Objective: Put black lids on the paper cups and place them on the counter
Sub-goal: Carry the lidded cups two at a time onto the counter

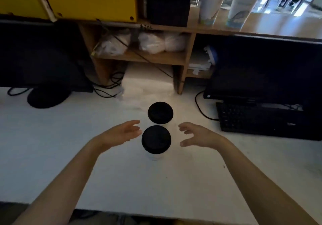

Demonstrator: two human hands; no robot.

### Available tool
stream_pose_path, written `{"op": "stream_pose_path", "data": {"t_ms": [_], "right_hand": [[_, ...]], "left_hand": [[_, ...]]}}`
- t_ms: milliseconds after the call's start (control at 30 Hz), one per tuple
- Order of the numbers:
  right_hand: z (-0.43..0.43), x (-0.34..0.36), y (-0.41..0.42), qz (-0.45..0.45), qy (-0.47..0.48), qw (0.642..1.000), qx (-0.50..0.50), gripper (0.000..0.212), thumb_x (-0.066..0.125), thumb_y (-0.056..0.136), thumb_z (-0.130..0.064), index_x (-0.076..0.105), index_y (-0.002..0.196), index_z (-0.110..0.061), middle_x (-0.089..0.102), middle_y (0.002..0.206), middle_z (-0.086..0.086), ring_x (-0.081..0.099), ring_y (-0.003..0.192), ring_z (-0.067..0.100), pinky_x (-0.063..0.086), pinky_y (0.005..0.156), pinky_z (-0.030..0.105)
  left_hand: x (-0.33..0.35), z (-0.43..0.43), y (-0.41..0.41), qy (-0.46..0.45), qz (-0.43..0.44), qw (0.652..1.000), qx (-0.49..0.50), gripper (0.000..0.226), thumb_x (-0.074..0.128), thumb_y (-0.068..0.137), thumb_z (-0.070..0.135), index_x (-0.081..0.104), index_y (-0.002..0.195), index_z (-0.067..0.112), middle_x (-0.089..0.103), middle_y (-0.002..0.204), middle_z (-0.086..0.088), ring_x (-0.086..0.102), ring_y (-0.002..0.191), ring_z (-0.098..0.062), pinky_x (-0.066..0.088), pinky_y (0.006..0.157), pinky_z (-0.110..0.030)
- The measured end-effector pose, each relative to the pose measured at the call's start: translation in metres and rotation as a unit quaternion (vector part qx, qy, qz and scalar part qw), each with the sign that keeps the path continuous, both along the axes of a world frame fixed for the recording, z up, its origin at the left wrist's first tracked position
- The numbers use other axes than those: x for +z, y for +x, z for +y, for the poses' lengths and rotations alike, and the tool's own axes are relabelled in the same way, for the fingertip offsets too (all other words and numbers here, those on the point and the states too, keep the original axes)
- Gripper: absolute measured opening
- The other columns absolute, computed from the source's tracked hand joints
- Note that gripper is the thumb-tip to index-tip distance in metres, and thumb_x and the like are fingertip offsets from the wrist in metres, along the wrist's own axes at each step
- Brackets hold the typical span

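Keyboard (257, 116) blocks right (counter (52, 146) left bare).

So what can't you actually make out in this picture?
All in the head view:
- Whatever is under the far lid: hidden by it.
- The near cup: mostly covered by the near lid.
- Whether the left hand touches the near lid: blurred.
- The bags on the shelf: contents blurred, dim.
- The tall white stacks: cut off by the top edge.

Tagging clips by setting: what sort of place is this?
Probably a café counter, staff side: two lidded paper cups on the white counter, tall cup stacks on the upper ledge, a keyboard by a screen.
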State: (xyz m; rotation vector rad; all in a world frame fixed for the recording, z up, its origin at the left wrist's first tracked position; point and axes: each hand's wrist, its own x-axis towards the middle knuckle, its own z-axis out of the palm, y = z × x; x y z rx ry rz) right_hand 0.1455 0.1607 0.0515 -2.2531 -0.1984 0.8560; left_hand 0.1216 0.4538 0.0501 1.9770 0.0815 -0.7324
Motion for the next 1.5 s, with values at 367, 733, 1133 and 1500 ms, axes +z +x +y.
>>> {"op": "stream_pose_path", "data": {"t_ms": [367, 733, 1133, 1500], "right_hand": [[0.055, -0.084, -0.046, -0.01, 0.185, 0.98, -0.076, 0.093, 0.081, 0.073, -0.026, 0.017, 0.139, -0.039, 0.031, 0.144, -0.018, 0.032, 0.133, 0.003, 0.026, 0.112, 0.024], [0.075, -0.102, -0.052, -0.086, 0.236, 0.953, -0.169, 0.082, 0.081, 0.073, -0.02, 0.028, 0.131, -0.044, 0.043, 0.137, -0.014, 0.041, 0.124, -0.007, 0.035, 0.096, 0.003], [0.041, -0.097, -0.061, -0.084, 0.246, 0.933, -0.249, 0.08, 0.081, 0.072, -0.012, 0.034, 0.132, -0.037, 0.048, 0.136, -0.012, 0.046, 0.124, -0.004, 0.039, 0.102, 0.011], [-0.011, -0.038, -0.049, -0.131, 0.273, 0.877, -0.374, 0.071, 0.076, 0.075, -0.005, 0.039, 0.131, -0.029, 0.055, 0.124, -0.01, 0.055, 0.108, 0.004, 0.051, 0.078, 0.017]], "left_hand": [[-0.058, -0.032, 0.045, -0.089, -0.092, 0.99, 0.05, 0.071, 0.055, 0.09, 0.002, 0.02, 0.148, 0.021, 0.033, 0.15, -0.001, 0.03, 0.139, -0.015, 0.033, 0.109, -0.033], [-0.077, -0.057, 0.084, -0.124, -0.094, 0.988, 0.01, 0.093, 0.077, 0.073, 0.016, 0.021, 0.147, 0.022, 0.041, 0.137, 0.006, 0.041, 0.127, -0.011, 0.035, 0.108, -0.029], [-0.078, -0.052, 0.085, -0.147, -0.111, 0.983, 0.014, 0.088, 0.08, 0.07, 0.01, 0.031, 0.142, 0.027, 0.048, 0.138, 0.006, 0.044, 0.128, -0.013, 0.038, 0.108, -0.035], [-0.025, -0.06, 0.092, -0.183, -0.117, 0.976, -0.022, 0.081, 0.082, 0.067, 0.016, 0.041, 0.136, 0.027, 0.053, 0.135, 0.008, 0.05, 0.123, -0.009, 0.045, 0.097, -0.028]]}}
